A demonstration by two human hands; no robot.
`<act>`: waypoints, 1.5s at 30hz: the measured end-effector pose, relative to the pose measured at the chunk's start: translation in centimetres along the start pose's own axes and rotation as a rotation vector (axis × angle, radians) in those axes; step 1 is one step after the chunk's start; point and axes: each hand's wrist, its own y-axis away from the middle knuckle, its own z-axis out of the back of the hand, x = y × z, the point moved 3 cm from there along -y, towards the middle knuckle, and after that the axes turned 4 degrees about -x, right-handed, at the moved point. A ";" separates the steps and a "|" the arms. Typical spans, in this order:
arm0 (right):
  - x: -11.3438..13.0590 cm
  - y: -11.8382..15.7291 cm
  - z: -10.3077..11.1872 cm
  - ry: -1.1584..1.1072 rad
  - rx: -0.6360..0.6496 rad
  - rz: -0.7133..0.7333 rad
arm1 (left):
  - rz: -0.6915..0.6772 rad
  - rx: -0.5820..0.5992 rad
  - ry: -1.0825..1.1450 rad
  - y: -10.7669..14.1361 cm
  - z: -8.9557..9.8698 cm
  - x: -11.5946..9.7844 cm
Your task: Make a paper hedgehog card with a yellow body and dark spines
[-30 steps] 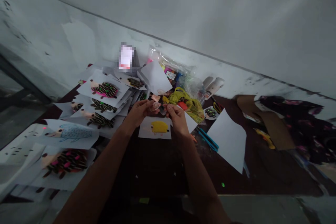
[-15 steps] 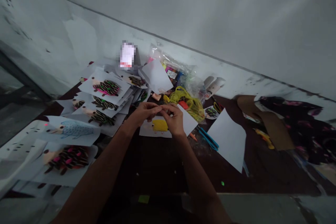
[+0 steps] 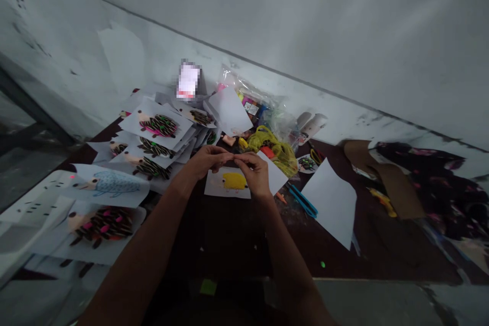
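Note:
My left hand (image 3: 209, 161) and my right hand (image 3: 255, 169) meet fingertip to fingertip, both closed in a pinch. What they pinch is too small and dark to make out. Just below them a white card (image 3: 213, 189) lies on the dark table (image 3: 225, 234). On it is a yellow animal shape (image 3: 234, 181) with a pale snout and small pink feet, its right side partly behind my right hand. A yellow net bag (image 3: 284, 160) with bits of clay-like material is just beyond my right hand.
Hedgehog pictures (image 3: 157, 125) on paper are piled at left, beside a white power strip (image 3: 38, 204). A lit phone (image 3: 188, 80) leans on the wall. Blue scissors (image 3: 303, 200), a blank sheet (image 3: 328, 204), a yellow cutter (image 3: 383, 202) and dark cloth (image 3: 439, 183) lie to the right.
My hands have drawn slightly apart at the wrists, with the fingertips still together above the card. The whole view has shifted a little; the card and other objects stay in place.

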 end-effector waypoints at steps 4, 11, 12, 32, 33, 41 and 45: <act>0.1 0.3 0.3 0.040 -0.021 0.027 | 0.002 0.007 -0.028 0.2 -0.1 -0.3; 0.5 0.5 0.2 0.128 -0.008 0.098 | -0.027 0.033 -0.061 0.3 -0.4 -0.3; 0.6 0.6 0.2 0.151 -0.007 0.109 | -0.030 0.038 -0.067 0.3 -0.4 -0.3; 0.1 0.9 -0.1 0.167 -0.110 0.104 | -0.023 -0.124 0.022 0.9 1.0 0.6; 0.0 1.0 -0.3 0.151 -0.069 0.109 | -0.015 -0.129 0.050 0.8 1.2 0.6; -1.1 2.3 -1.8 0.224 0.220 -0.034 | 0.013 -0.151 0.130 0.2 1.7 1.2; -1.4 2.9 -1.9 0.261 0.255 -0.072 | 0.037 -0.195 0.111 0.1 1.8 1.7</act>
